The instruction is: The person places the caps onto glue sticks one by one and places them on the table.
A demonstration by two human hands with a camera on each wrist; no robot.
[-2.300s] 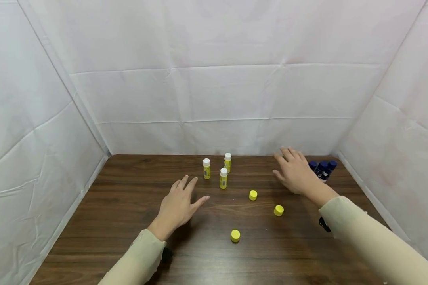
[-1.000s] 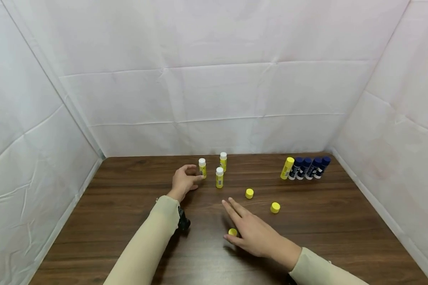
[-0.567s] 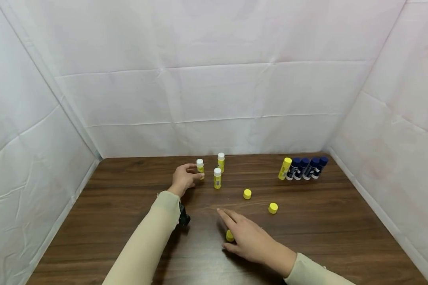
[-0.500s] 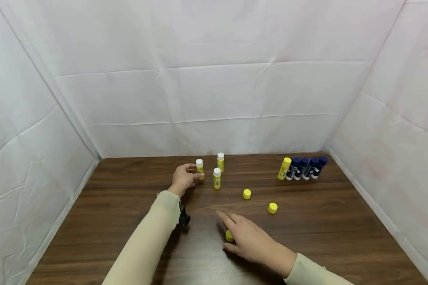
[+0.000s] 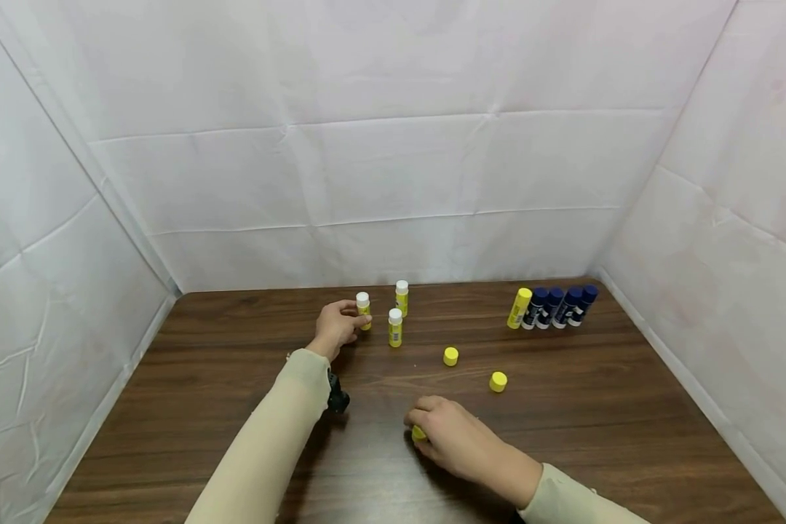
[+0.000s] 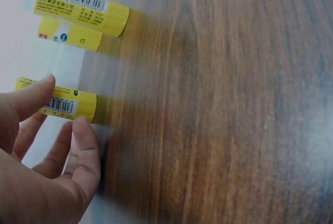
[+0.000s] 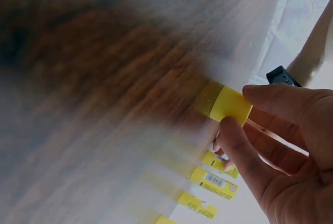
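White sheeting [image 5: 380,167] closes in the back and both sides of a dark wood-grain tabletop [image 5: 203,378], with pale sleeves [image 5: 249,451] reaching in from the near edge. The left hand [image 5: 335,326] is farther out, toward the back; the right hand [image 5: 450,437] is low and nearer the person. Next in size, four navy tubes [image 5: 570,306] stand in a row at the right rear, a yellow-capped tube [image 5: 519,309] at the row's left end. Left of centre, the leftmost white-topped tube [image 6: 83,104] stands upright with the left hand's thumb and fingers curled round it, though how firmly is hard to judge; the front white-topped tube [image 5: 395,335] and rear white-topped tube [image 5: 402,302] stand free to its right. Smallest, the near yellow cap [image 7: 229,105] is pinched between the right hand's thumb and finger, while the middle yellow cap [image 5: 450,356] and right yellow cap [image 5: 498,382] rest loose beyond. From the pinched cap, the gripped tube lies forward and leftward, its long axis vertical, the left hand against it and the right well apart
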